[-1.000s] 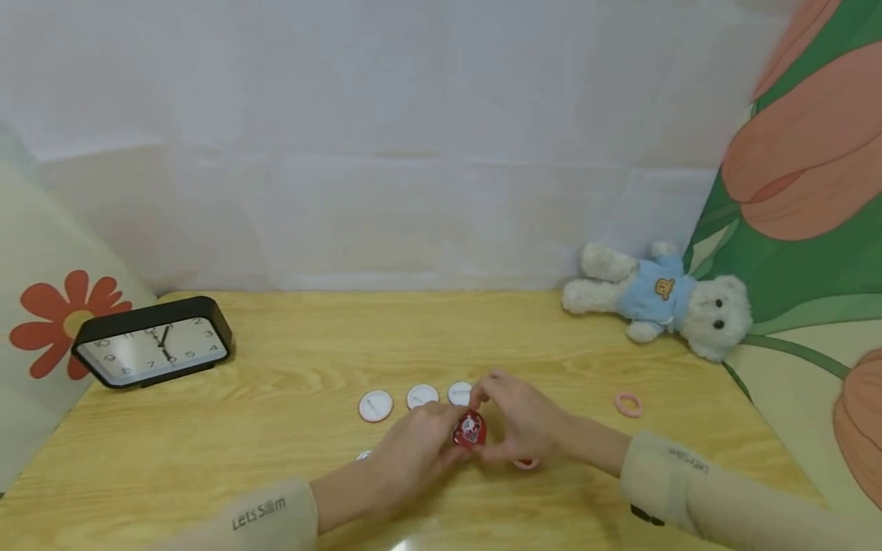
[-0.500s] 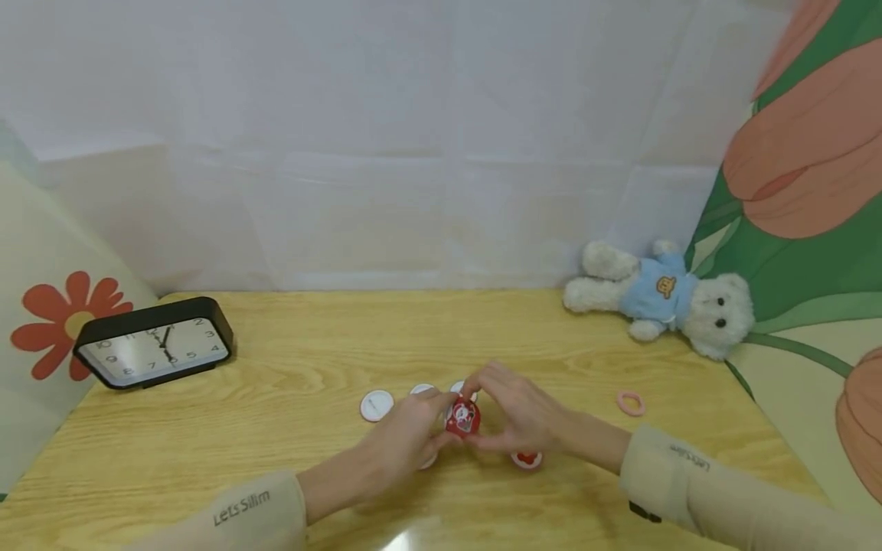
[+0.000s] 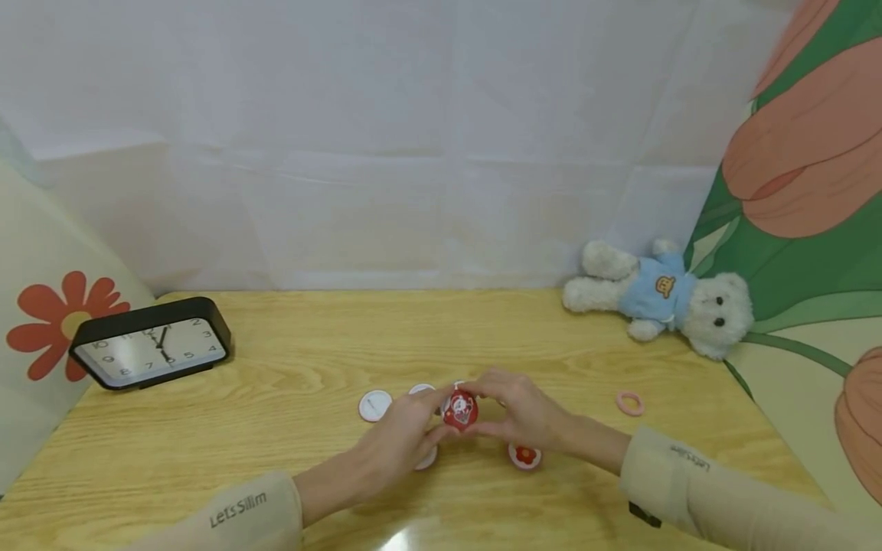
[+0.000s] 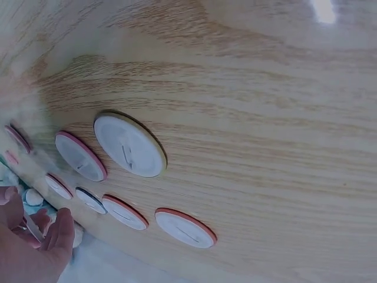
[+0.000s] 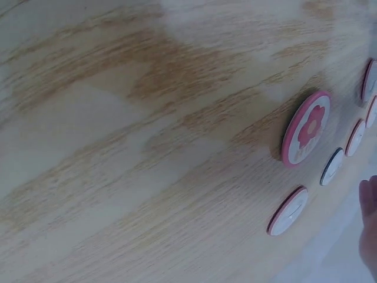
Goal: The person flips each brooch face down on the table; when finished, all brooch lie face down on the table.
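Both hands hold a round red pin badge [image 3: 460, 409] with a white cartoon print, its picture facing up toward the head camera. The left hand [image 3: 397, 432] pinches its left edge, and the right hand [image 3: 525, 413] has finger and thumb at its right edge. Beneath the right wrist lies a badge with a red flower [image 3: 525, 455], picture side up. White-backed badges lie around the left hand, among them one at the far left [image 3: 375, 405] and one partly covered by its fingers [image 3: 426, 459]. The left wrist view shows pins on several white backs [image 4: 129, 145].
A black alarm clock [image 3: 153, 344] stands at the table's left. At the back right a plush bear [image 3: 658, 295] in a blue shirt lies on its side. A pink ring [image 3: 630, 403] lies right of the hands on the wooden table [image 3: 310, 337].
The hands have shifted slightly left and up with the red badge still between them. More of the flower badge below the right hand now shows.
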Demonstrator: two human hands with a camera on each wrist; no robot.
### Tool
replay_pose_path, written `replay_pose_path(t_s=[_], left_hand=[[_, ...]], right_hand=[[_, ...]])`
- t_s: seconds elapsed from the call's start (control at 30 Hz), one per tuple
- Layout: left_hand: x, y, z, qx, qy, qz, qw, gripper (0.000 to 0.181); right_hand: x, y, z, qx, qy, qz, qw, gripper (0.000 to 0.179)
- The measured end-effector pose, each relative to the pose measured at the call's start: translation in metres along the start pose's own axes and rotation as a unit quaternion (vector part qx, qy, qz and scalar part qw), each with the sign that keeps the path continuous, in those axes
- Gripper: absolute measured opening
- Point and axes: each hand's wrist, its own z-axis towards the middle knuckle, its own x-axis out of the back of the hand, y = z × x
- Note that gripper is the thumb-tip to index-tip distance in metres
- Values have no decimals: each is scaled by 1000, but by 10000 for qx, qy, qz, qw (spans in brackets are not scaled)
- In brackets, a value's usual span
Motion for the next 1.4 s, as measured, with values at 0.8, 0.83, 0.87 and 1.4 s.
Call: replay_pose_path(t_s=[0.8,0.83,0.87,1.4], left_hand=[[-2,-10,-7,-878,525,30,9948,54],[-2,-10,-7,-950,542,131,9939,53],[-2,-9,-8,-1052,570,282,9924,52],[-1,-10,-11,-887,124,275,9956,48]], right_hand=[[-1,-6,2,-1388,-31,903,9862,20],[-1,-6,2,-1434,-61,915,9854,20],[-2,-7,2,-1481,-83,937,9845,20],[-3,-4,-5,-23,-97,-69,9999,56]])
